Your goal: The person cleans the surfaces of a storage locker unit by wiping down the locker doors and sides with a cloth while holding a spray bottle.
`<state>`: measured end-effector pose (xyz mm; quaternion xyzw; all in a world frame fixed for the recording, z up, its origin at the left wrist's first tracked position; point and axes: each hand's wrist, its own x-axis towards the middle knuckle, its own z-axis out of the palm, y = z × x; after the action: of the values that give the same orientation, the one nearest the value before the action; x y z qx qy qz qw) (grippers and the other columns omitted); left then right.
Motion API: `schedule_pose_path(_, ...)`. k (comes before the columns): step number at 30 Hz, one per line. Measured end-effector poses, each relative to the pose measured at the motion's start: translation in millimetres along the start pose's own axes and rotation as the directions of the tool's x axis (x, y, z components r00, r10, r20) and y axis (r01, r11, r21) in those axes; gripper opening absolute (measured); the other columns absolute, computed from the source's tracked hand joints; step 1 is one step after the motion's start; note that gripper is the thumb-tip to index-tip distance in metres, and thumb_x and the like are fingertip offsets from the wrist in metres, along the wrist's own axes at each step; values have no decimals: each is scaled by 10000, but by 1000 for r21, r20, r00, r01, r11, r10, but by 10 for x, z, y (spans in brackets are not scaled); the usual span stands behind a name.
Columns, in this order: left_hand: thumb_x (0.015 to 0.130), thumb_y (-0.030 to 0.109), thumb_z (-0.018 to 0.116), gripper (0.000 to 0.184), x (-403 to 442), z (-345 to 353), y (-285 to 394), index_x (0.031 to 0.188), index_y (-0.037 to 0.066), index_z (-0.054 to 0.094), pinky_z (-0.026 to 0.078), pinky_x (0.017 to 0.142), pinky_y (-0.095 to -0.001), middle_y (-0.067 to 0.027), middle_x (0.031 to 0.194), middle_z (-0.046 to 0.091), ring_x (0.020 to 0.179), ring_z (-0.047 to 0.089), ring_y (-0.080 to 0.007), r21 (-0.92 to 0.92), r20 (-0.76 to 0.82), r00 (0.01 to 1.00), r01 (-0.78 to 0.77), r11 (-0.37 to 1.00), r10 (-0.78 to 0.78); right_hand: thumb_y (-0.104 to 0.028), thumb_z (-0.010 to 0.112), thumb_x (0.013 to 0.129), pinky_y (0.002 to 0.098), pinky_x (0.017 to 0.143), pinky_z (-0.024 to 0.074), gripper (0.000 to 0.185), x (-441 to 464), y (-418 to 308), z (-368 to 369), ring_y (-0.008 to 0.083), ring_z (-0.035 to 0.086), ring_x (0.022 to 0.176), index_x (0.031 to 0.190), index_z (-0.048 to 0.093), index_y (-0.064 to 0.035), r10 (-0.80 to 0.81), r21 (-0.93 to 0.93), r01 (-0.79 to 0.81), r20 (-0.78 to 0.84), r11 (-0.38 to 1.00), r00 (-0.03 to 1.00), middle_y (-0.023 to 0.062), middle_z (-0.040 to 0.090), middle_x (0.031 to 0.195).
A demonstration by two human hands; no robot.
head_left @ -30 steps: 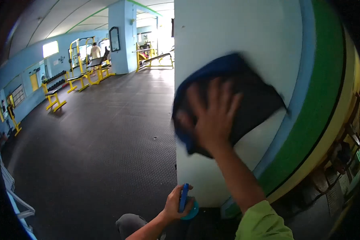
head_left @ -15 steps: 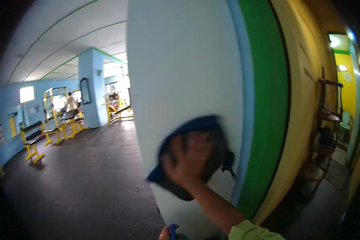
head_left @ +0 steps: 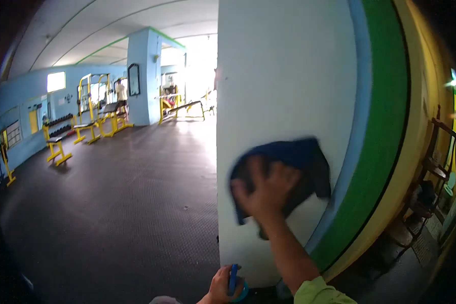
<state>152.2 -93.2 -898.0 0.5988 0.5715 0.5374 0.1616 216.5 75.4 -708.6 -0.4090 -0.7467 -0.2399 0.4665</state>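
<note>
My right hand (head_left: pixel 271 187), fingers spread flat, presses a dark blue and grey cloth (head_left: pixel 309 152) against the white face of a wall (head_left: pixel 289 66). Motion blurs the hand and cloth a little. The cloth's edges hang loose around my palm, with one corner sticking out to the right. Low in the view, my left hand (head_left: pixel 219 287) is closed around a blue and teal bottle-like object (head_left: pixel 233 279), its blue upper part standing upright. The lower part of that object is mostly hidden.
A green band (head_left: pixel 385 126) runs along the wall's right side. Dark ribbed flooring (head_left: pixel 137 202) spreads left, with yellow gym machines (head_left: pixel 93 109), a dumbbell rack (head_left: pixel 61 124) and a person (head_left: pixel 121 93) farther back. To the right, a wooden chair (head_left: pixel 433 169) stands in a passage.
The view has turned left and tilted down, shifting the wall rightward. My right hand and the cloth have slid lower on the wall. More of my left hand now shows.
</note>
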Motion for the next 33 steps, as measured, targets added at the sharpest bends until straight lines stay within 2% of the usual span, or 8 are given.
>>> schedule_pose_path(4, 757, 164, 676, 464, -39, 181, -299, 1126, -62, 509, 513, 742, -414, -220, 960, 605, 847, 630, -357, 69, -5, 997, -80, 994, 81, -542, 667, 743, 627, 1024, 245, 525, -909, 88, 759, 429, 443, 1131, 1114, 635, -172, -339, 276, 395, -231, 876, 912, 212, 523, 1156)
schedule_pose_path(8, 767, 165, 672, 451, -75, 142, -223, 1122, -62, 513, 514, 733, -424, -219, 953, 603, 832, 625, -370, 148, -38, 979, -192, 970, 200, -413, 683, 725, 574, 948, 349, 469, -1639, 732, 732, 379, 466, 1124, 1042, 641, -69, -149, 437, 128, 15, 890, 989, 241, 513, 1180)
schedule_pose_path(10, 769, 166, 672, 452, -127, 139, -228, 1124, -63, 513, 512, 728, -422, -216, 953, 603, 828, 624, -370, 150, -20, 979, -195, 969, 200, -346, 639, 740, 562, 925, 356, 538, -1663, 945, 624, 385, 470, 1114, 1155, 581, -9, 297, 311, -464, 459, 829, 837, 271, 496, 1186)
schedule_pose_path(13, 795, 175, 673, 443, -194, 164, -351, 1155, -23, 509, 514, 720, -411, -217, 993, 611, 817, 649, -321, 45, 23, 993, -116, 992, 115, -397, 597, 758, 562, 975, 317, 614, -1089, 1043, 700, 496, 362, 1185, 1222, 517, -2, 578, 349, -551, 33, 758, 816, 308, 434, 1207)
schedule_pose_path(17, 795, 179, 677, 451, -126, 196, -247, 1156, -26, 501, 512, 727, -412, -219, 991, 608, 807, 647, -328, 65, 37, 993, -112, 992, 110, -449, 521, 810, 688, 1058, 129, 582, -930, 207, 568, 535, 271, 1276, 1255, 518, -74, 107, 10, -106, -55, 994, 993, 328, 390, 1280)
schedule_pose_path(21, 767, 170, 678, 471, -152, 302, -387, 1139, -62, 506, 506, 716, -430, -232, 947, 584, 830, 615, -382, 59, -34, 981, -188, 980, 190, -518, 603, 797, 599, 981, 348, 463, -2078, 374, 1036, 399, 468, 1211, 1106, 648, -175, -312, 248, 307, -19, 919, 950, 156, 556, 1210)
schedule_pose_path(26, 776, 174, 661, 485, -231, 157, -389, 1171, -44, 480, 499, 724, -450, -224, 945, 573, 815, 601, -404, 180, 98, 986, -151, 972, 135, -340, 573, 813, 606, 1017, 301, 532, -3123, 1207, 1346, 531, 446, 1162, 1224, 556, -3, 282, 387, -599, 621, 702, 731, 274, 517, 1276)
schedule_pose_path(33, 794, 204, 643, 460, -321, 486, -351, 1171, -12, 490, 483, 750, -448, -227, 963, 573, 845, 596, -386, 68, 227, 974, -13, 998, -2, -435, 420, 914, 645, 1072, 76, 669, -1560, 733, 795, 512, 115, 1365, 1426, 316, -18, 315, 177, -287, -155, 941, 936, 332, 183, 1469)
